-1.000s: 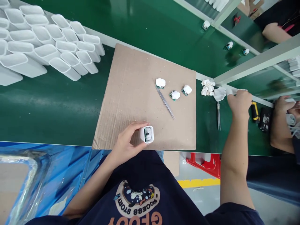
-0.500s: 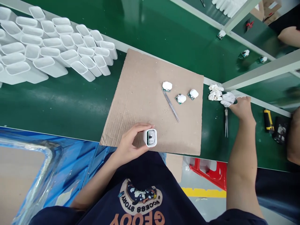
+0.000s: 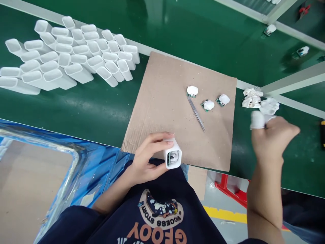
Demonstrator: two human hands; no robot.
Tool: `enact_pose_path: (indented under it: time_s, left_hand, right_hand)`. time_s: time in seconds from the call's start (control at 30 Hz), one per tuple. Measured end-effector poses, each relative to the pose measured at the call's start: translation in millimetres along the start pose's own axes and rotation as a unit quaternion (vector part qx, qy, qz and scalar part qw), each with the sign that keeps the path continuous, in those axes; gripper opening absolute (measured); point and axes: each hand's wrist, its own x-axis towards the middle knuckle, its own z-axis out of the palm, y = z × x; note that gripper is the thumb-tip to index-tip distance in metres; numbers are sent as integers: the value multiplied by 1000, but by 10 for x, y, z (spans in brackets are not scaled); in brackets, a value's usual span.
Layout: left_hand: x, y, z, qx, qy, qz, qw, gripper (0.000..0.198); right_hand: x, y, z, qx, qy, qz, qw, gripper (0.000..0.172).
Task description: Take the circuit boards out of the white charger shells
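Blur smears our right hand (image 3: pixel 273 139); we cannot tell its grip. Left hand (image 3: pixel 148 157) pinches a white casing (image 3: pixel 172 158), innards barely legible, at the cardboard (image 3: pixel 165 88) edge.

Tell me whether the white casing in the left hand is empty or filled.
Filled. The white casing in the left hand has its open end toward the camera, and electronic parts show inside.

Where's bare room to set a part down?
Free: cardboard left of the tweezers; green belt between the stacked white housings and the blue bin. Crowded: the cardboard's far right with three capped boards, its near edge where the left hand holds a housing, and the belt around the right hand and finger cots.
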Motion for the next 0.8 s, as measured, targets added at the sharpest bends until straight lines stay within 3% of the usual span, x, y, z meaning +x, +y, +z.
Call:
enact_pose_path:
  time_s: [0.07, 0.13, 0.23, 0.3, 0.4, 0.6, 0.7, 0.8]
  left_hand:
    - [19, -6, -6, 9, -10, -6, 1000, 58]
    - [28, -21, -5, -8, -26, -15, 1000, 59]
    - [10, -52, 11, -50, -30, -56, 997, 68]
    - [-17, -71, 28, -74, -19, -93, 993, 75]
    - [-57, -98, 52, -103, -7, -129, 986, 81]
    - [-69, -167, 68, -64, -23, -118, 991, 73]
    - [25, -212, -70, 71, -69, -88, 991, 65]
    - [227, -303, -409, 264, -43, -63, 961, 38]
  right_hand:
    - [-66, -496, -209, 166, 1, -95, 981, 49]
    - [-98, -901, -382, 290, -74, -131, 945, 18]
    - [-111, -1270, -551, 384, -151, -187, 892, 45]
    - [-115, -1392, -601, 423, -177, -209, 864, 55]
    - [-116, -1499, -604, 448, -190, -213, 847, 61]
    - [-63, -1661, -524, 476, -247, -182, 824, 44]
    - [113, -1635, -382, 452, -226, -188, 842, 37]
    - [569, -1433, -30, 343, -139, -177, 912, 32]
